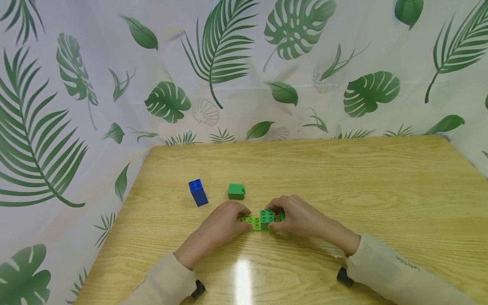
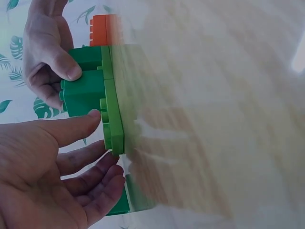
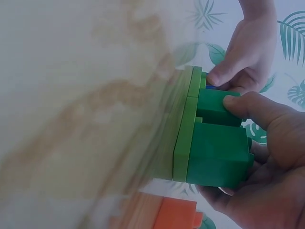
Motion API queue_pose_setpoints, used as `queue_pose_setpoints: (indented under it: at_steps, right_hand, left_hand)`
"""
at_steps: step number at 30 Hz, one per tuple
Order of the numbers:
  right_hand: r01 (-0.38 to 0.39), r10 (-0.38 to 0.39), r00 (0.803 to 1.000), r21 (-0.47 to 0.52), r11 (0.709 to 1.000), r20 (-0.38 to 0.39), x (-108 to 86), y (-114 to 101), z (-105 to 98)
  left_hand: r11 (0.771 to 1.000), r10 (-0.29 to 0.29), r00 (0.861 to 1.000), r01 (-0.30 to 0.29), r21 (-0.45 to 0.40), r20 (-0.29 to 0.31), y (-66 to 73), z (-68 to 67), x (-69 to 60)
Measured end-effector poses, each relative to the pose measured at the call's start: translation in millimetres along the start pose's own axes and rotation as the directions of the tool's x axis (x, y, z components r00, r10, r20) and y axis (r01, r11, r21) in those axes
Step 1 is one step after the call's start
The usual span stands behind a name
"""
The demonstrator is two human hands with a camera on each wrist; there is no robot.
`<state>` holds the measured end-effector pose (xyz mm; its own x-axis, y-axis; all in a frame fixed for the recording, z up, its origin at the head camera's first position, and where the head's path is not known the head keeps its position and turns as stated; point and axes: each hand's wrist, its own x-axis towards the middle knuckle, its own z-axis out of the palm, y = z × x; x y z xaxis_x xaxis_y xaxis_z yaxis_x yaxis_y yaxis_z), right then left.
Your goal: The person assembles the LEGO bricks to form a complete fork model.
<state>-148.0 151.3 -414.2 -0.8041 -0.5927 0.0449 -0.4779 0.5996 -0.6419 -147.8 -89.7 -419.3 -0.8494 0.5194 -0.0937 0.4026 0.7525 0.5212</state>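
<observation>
Light-green base: flat on the surface, between the hands. Left hand: fingers pinch the base's left end. Right hand: thumb and fingers clamp the middle green brick, which sits on the base. Progress, as judged: this brick and the end green brick, at the base's right end, appear seated. Not attached: spare green brick behind the base's left end; blue brick farther left; orange brick beyond its right end.

Across the upper frame we see a white, leaf-printed backdrop; below it, a wood-grained surface, a bright reflection gleaming at bottom centre.
</observation>
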Motion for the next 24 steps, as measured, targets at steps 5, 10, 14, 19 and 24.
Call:
queue_pose_setpoints:
  at_steps: [5,10,14,19,24]
  right_hand:
    - [-0.015,0.015,1.000,0.017,1.000,0.003,-0.8,1.7,1.8]
    - [0.005,-0.005,1.000,0.044,0.999,0.005,-2.7,3.3,2.7]
    - [0.015,-0.015,1.000,0.052,0.999,0.003,-3.7,3.0,2.6]
    - [0.015,-0.015,1.000,0.047,0.999,-0.001,-4.0,2.5,3.3]
    - [0.009,-0.009,1.000,0.043,0.999,-0.005,-4.1,3.0,3.9]
  left_hand:
    - [0.999,-0.035,0.999,0.034,-0.028,-0.039,-0.9,-6.7,-1.0]
    - [0.994,-0.076,0.987,0.064,-0.091,-0.138,-2.4,-13.1,-1.1]
    - [0.992,-0.078,0.967,0.051,-0.113,-0.243,-6.0,-16.4,1.2]
    - [0.991,-0.092,0.942,0.055,-0.123,-0.324,-10.4,-19.0,5.2]
    - [0.988,-0.118,0.942,0.081,-0.130,-0.315,-12.7,-20.8,11.2]
